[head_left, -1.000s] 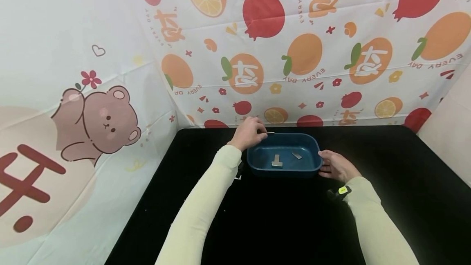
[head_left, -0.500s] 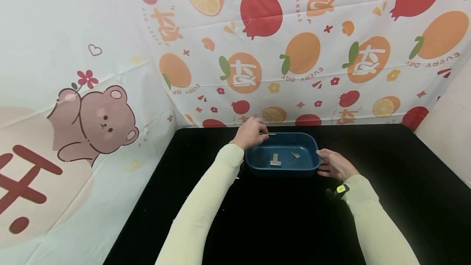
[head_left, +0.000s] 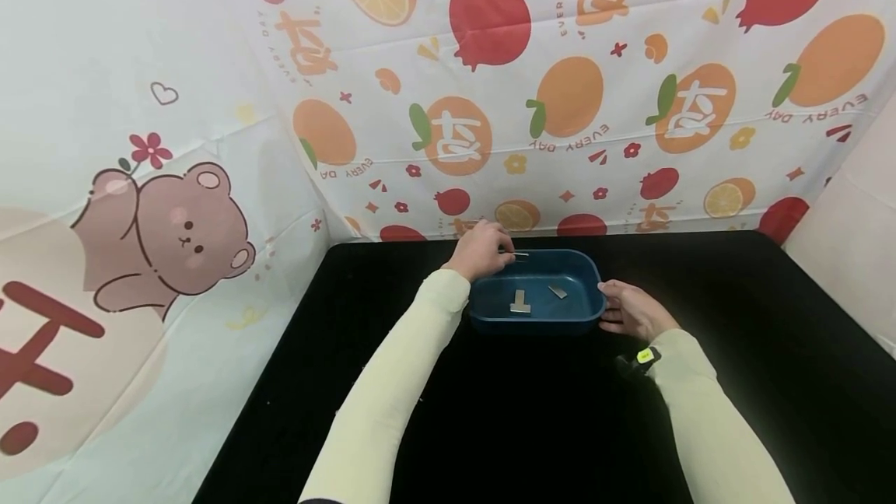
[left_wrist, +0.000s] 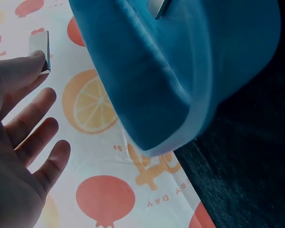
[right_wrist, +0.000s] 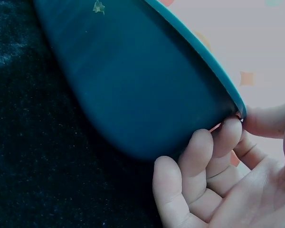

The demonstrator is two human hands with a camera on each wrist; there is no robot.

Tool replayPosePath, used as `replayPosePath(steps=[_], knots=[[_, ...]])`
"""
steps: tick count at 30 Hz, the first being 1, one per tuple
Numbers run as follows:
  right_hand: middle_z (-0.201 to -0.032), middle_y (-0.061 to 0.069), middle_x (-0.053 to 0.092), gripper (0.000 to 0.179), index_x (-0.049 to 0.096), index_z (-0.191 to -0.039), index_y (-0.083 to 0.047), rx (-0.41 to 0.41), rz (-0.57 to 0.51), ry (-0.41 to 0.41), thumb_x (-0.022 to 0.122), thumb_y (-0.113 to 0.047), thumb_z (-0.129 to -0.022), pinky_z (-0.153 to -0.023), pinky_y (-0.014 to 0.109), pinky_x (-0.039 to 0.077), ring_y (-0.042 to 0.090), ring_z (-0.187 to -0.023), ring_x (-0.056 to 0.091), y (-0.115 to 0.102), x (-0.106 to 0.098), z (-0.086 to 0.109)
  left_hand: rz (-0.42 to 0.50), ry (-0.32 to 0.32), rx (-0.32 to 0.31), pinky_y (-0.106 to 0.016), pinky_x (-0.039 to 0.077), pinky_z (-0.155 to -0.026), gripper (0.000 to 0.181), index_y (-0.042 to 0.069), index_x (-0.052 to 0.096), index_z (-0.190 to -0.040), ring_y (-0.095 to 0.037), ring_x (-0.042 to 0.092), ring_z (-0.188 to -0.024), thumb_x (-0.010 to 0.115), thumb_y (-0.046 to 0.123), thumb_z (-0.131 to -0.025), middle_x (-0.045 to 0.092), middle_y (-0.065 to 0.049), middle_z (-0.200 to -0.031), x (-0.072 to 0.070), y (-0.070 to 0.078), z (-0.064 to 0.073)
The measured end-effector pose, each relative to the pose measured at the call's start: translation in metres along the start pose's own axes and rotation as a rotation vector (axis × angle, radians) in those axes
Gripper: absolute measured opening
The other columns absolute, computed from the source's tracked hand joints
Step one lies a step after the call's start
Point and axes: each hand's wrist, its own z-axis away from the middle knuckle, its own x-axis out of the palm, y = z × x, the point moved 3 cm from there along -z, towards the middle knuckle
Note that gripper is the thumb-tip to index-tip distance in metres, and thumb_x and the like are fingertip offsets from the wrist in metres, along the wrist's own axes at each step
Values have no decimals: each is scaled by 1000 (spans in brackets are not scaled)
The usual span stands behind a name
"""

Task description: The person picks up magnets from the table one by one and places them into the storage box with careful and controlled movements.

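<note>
My left hand [head_left: 481, 250] pinches a small flat silver metal piece [left_wrist: 39, 42] between thumb and index finger, above the back left rim of a blue plastic bin [head_left: 535, 322]. In the left wrist view, its other fingers are spread and touch nothing. My right hand [head_left: 635, 311] holds the bin's right end, thumb at the rim and fingers against the outer wall, as the right wrist view shows. Inside the bin lie two silver pieces in a T shape [head_left: 520, 302] and another silver piece [head_left: 558, 292] to their right.
The bin is at the back of a black cloth-covered table [head_left: 532, 411]. Behind it hangs a fruit-print curtain [head_left: 546, 169]; a bear-print curtain [head_left: 189, 232] is on the left. A dark wrist camera with a yellow label [head_left: 645, 356] sits below the right wrist.
My left hand, with the metal piece, has shifted slightly right over the bin, and the piece tilts a little. The right hand keeps its grip. The head view has turned slightly.
</note>
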Motion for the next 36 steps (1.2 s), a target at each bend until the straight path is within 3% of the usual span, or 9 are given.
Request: replayPosePath(steps=[13,23,29,36], knots=[[-76,-10,61,19,56,-91,-25,2,-11,-8,47,-37,-104,-82,33,55,11,-79,60,0,1,0,-8,-29,12,-38,49,-102,16,19,79,-100,-20,52,-117,68,29,-94,66,0,-121,11,6,-6],[-78,-9,61,18,55,-95,-24,3,-12,5,48,-38,-104,-81,32,55,12,-80,59,1,0,1,-144,-71,83,-33,56,-83,14,20,80,-94,-18,55,-103,69,28,-93,72,3,-103,10,22,-14],[-77,-9,62,18,55,-93,-25,1,-18,3,47,-35,-104,-80,31,55,11,-78,59,1,0,4,-164,-95,65,-34,55,-85,15,19,80,-96,-17,54,-103,68,28,-93,72,3,-102,15,27,-19],[-77,-10,62,19,55,-93,-25,-8,-10,-12,47,-37,-104,-81,31,55,10,-78,59,-1,1,3,-162,-116,43,-34,55,-87,15,20,79,-97,-16,53,-104,68,30,-93,70,3,-104,21,21,-22]])
